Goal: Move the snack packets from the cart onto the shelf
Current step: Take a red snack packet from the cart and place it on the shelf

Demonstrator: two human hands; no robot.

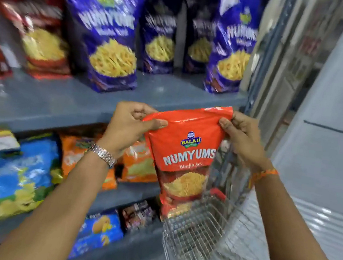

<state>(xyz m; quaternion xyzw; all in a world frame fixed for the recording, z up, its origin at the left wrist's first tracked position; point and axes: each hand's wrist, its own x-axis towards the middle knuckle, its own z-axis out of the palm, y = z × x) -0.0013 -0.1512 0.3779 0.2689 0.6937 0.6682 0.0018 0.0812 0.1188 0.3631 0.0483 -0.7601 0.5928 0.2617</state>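
An orange-red Numyums snack packet (pixel 187 153) hangs upright in front of the grey shelf (pixel 65 102), just below its front edge. My left hand (pixel 130 124) pinches the packet's top left corner. My right hand (pixel 242 134) pinches its top right corner. The wire cart (pixel 200 238) stands below and to the right of the packet; the part of its basket in view holds nothing. On the shelf stand several blue Numyums packets (pixel 104 33) and, at the left, red packets (pixel 40 40).
Lower shelves hold orange packets (pixel 80 155), blue-and-yellow packets (pixel 11 178) and small blue packs (pixel 98 231). A blue upright post (pixel 260 76) ends the shelving on the right. Beyond it stands a pale wall or cabinet (pixel 336 129).
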